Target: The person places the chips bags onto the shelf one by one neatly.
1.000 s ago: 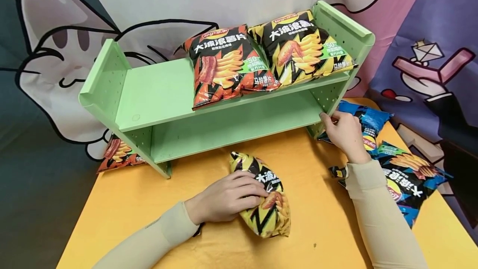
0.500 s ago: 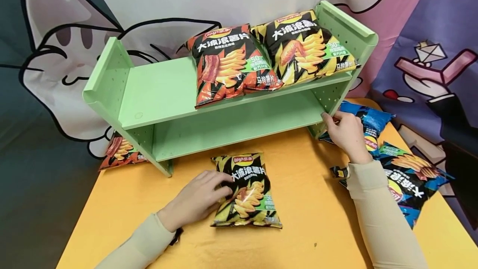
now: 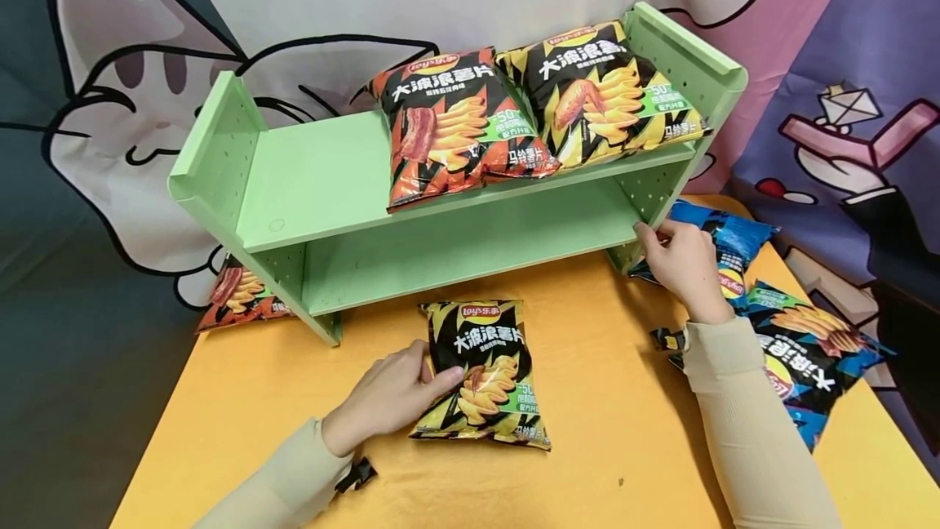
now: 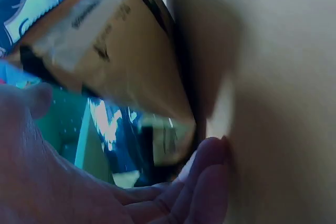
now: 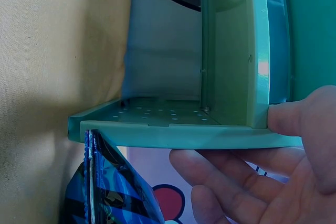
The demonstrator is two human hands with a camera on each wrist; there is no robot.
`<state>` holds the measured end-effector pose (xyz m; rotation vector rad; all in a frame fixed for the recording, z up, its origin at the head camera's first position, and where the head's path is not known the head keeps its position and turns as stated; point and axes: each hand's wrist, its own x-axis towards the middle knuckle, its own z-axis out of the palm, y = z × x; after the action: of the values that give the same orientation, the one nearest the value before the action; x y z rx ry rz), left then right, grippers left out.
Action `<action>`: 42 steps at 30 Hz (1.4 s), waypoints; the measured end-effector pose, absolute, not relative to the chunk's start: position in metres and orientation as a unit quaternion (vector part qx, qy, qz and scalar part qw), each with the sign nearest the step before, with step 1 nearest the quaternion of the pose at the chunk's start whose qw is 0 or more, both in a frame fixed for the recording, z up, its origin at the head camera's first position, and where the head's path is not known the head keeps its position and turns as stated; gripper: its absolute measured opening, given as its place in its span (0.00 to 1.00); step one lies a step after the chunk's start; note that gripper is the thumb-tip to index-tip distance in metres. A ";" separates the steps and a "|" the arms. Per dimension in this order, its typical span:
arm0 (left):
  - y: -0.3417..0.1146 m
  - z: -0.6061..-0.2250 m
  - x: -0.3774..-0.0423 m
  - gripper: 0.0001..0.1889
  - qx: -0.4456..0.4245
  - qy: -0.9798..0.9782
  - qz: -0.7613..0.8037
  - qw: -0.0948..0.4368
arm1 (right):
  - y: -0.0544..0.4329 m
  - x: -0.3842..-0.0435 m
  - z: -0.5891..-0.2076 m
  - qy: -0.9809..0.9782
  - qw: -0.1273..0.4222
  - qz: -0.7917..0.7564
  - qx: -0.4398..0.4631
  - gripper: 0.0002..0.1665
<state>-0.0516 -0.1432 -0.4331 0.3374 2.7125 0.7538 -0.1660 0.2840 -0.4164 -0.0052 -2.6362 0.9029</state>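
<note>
A yellow-and-black bag of chips (image 3: 507, 349) lies front up on the orange table, before the green shelf (image 3: 470, 227). At its left edge is my left hand (image 3: 389, 390), thumb over the front and fingers at the edge and underneath; the left wrist view shows those fingers (image 4: 207, 182) below the bag (image 4: 121, 51). My right hand (image 3: 683, 264) grips the shelf's right side panel, thumb inside and fingers outside, as the right wrist view shows with the panel (image 5: 184, 135) between them. On the upper board lean a red bag of chips (image 3: 448, 129) and another yellow-and-black bag (image 3: 602, 100).
Blue bags of chips (image 3: 800, 349) lie on the table right of the shelf, beside my right forearm. A red bag (image 3: 238, 300) shows partly behind the shelf's left end. A small black scrap-like item (image 3: 357, 476) is near my left wrist. Printed cloth hangs behind.
The yellow-and-black bag has turned from tilted to face up and shifted slightly left. My left hand moved from over its top to its left edge. The right hand keeps its grip on the shelf.
</note>
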 end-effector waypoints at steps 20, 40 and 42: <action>-0.097 -0.437 -0.065 0.73 0.158 0.963 0.124 0.180 | 0.284 -0.165 -0.416 -0.934 0.169 0.314 -0.009 0.28; -0.113 -0.447 -0.050 0.15 0.231 0.905 0.341 0.106 | 0.284 -0.165 -0.414 -0.935 0.171 0.312 -0.004 0.28; -0.113 -0.446 -0.047 0.13 0.233 0.905 0.344 0.097 | 0.284 -0.166 -0.416 -0.935 0.171 0.311 -0.005 0.27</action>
<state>-0.0472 -0.1132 -0.4455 0.6894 2.6796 1.0179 -0.1662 0.2841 -0.4157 -0.0130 -2.6547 0.8833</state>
